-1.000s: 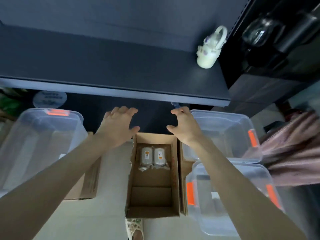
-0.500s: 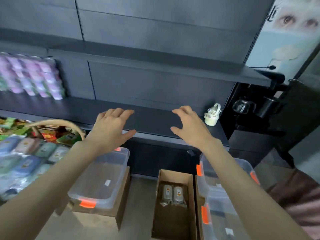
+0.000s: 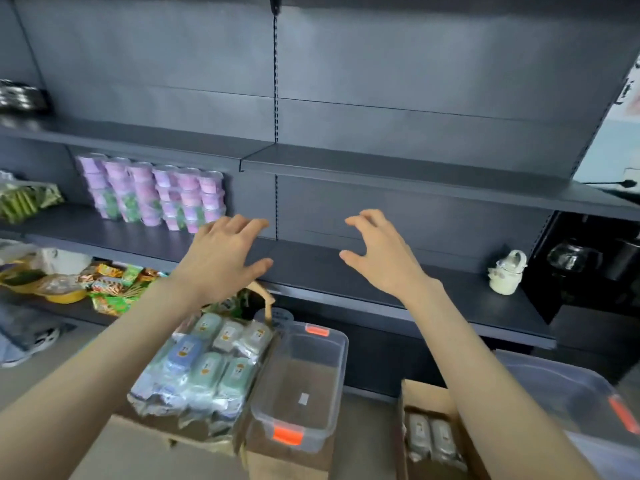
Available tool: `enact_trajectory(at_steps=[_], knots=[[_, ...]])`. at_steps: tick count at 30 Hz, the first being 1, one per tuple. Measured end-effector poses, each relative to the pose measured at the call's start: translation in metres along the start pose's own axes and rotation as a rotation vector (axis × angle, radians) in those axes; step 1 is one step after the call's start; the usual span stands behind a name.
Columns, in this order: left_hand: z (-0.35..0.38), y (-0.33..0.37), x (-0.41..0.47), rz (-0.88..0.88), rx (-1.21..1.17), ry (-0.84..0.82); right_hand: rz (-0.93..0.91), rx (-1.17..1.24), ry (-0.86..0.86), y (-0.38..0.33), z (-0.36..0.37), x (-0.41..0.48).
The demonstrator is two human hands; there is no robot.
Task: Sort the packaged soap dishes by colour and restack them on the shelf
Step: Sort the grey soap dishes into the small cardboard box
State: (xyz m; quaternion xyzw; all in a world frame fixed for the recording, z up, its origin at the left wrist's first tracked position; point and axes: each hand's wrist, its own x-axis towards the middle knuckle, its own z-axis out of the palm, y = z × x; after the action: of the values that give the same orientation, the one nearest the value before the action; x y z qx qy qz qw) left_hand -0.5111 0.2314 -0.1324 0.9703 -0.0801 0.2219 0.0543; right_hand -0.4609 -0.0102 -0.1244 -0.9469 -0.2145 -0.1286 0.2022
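Observation:
Several packaged soap dishes (image 3: 207,368) in green, blue and grey lie heaped on a cardboard box at the lower left. Two grey packaged soap dishes (image 3: 431,439) lie in an open carton at the lower right. Both my hands are raised in front of the dark shelf (image 3: 346,268) and hold nothing. My left hand (image 3: 221,258) hovers with fingers spread. My right hand (image 3: 377,252) has its fingers loosely bent, apart from the shelf board.
Stacked purple tubs (image 3: 152,192) fill the shelf's left part. A small white jug (image 3: 506,277) stands at its right end. A clear plastic bin (image 3: 301,382) sits on a box below. Snack packets (image 3: 110,285) lie lower left. A second clear bin (image 3: 588,403) is at right.
The view has swung up and left from the floor carton to the shelves. The heap of soap dishes and the purple tubs came into view. Both hands stayed raised, holding nothing.

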Motion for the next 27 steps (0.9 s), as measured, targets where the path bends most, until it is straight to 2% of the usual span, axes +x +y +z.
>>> enact_trajectory(at_steps=[5, 11, 16, 27], knots=[[0.0, -0.078, -0.004, -0.023, 0.024, -0.056, -0.026, 0.028, -0.037, -0.055, 0.048, 0.042], [0.03, -0.157, 0.02, -0.057, 0.021, -0.105, -0.032, 0.038, -0.118, -0.087, 0.118, 0.108], [0.081, -0.216, 0.057, -0.096, -0.008, -0.153, -0.015, 0.046, -0.162, -0.089, 0.182, 0.173], [0.236, -0.305, 0.105, -0.209, -0.229, -0.451, 0.187, 0.109, -0.384, -0.057, 0.339, 0.251]])
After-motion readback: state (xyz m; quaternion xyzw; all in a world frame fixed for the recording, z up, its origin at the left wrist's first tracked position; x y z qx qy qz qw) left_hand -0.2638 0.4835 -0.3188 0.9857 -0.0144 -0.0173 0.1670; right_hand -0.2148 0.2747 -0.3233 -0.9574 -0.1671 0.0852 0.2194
